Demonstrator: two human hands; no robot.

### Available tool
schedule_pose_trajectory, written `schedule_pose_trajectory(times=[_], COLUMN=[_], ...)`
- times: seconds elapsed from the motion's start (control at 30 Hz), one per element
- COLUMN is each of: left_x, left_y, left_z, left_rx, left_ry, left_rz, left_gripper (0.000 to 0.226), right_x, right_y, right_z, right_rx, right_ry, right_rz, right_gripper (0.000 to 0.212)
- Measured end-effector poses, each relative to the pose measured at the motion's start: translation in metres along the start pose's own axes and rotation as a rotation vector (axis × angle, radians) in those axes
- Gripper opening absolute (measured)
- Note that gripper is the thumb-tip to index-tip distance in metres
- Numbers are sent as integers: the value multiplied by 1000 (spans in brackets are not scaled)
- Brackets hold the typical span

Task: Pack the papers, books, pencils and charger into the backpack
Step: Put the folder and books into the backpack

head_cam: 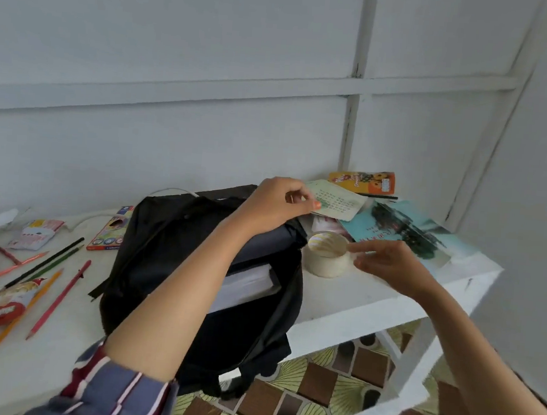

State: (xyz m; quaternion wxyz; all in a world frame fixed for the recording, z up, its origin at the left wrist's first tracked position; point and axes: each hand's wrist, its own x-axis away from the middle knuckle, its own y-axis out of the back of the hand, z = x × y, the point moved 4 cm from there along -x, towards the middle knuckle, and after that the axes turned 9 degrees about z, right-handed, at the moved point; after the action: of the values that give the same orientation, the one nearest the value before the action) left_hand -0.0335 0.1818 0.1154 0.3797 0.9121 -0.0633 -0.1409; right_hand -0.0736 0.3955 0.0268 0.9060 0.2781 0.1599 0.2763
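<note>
A: Where is the backpack sitting?

B: Black backpack point(170, 248) is lying on the white worktop point(373, 300), mouth gaping open. Its near end is hanging over the front edge, above a tiled floor point(316, 391). A thick book point(246, 283) is showing inside the opening, page edges facing out.

A: Left hand?

B: Left hand point(279, 201) is reaching across the top of the backpack and pinching the near corner of a pale green paper point(338, 202) between thumb and fingers. That paper is resting on a small heap just right of the backpack. An orange booklet point(362, 181) is lying behind it by the wall, and a teal book point(404, 234) is spreading out to the right.

A: Right hand?

B: Right hand point(388, 265) is hovering at a roll of tape point(327, 254) that is standing just beside the backpack, with fingertips at the roll's rim. Blur is smearing the fingers, so I cannot tell whether the hand is gripping the roll or only touching it.

A: Pencils, charger?

B: Coloured pencils point(59, 298) are lying scattered on the worktop left of the backpack, outside it. A crayon box point(109, 233) is lying near the backpack's far left corner. A white cable point(175, 191) is running along behind the backpack, its ends hidden. Snack packets point(5, 307) are lying among the pencils.
</note>
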Motion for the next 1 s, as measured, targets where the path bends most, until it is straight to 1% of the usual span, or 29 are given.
schedule_pose_trajectory(times=[0.03, 0.17, 0.23, 0.3, 0.43, 0.53, 0.63, 0.8, 0.9, 1.0], left_x=[-15, -80, -111, -140, -185, -210, -228, -252, -261, -267], left_y=[-12, -60, -81, -100, -133, -152, -164, -175, -177, -173], left_z=[-1, 5, 7, 8, 21, 35, 46, 53, 57, 57], left_rx=[24, 32, 5, -25, -64, -94, -81, -101, -108, -79], left_ry=[-8, 17, 36, 52, 131, 205, 253, 269, 259, 219], left_rz=[33, 187, 233, 255, 300, 315, 314, 342, 341, 303], left_gripper=[3, 25, 31, 34, 43, 50, 56, 62, 61, 58], right_x=[3, 12, 14, 14, 12, 10, 9, 7, 6, 4], right_y=[12, 60, 81, 98, 113, 116, 116, 109, 105, 106], right_z=[-9, -45, -65, -85, -118, -141, -157, -167, -168, -163], right_rx=[33, 210, 276, 301, 344, 348, 314, 277, 301, 329], right_ry=[-26, -137, -189, -261, -360, -405, -391, -341, -305, -277], right_rz=[-62, -315, -398, -437, -399, -328, -308, -290, -331, -356], right_gripper=[29, 32, 35, 41, 55, 58, 56, 45, 44, 42])
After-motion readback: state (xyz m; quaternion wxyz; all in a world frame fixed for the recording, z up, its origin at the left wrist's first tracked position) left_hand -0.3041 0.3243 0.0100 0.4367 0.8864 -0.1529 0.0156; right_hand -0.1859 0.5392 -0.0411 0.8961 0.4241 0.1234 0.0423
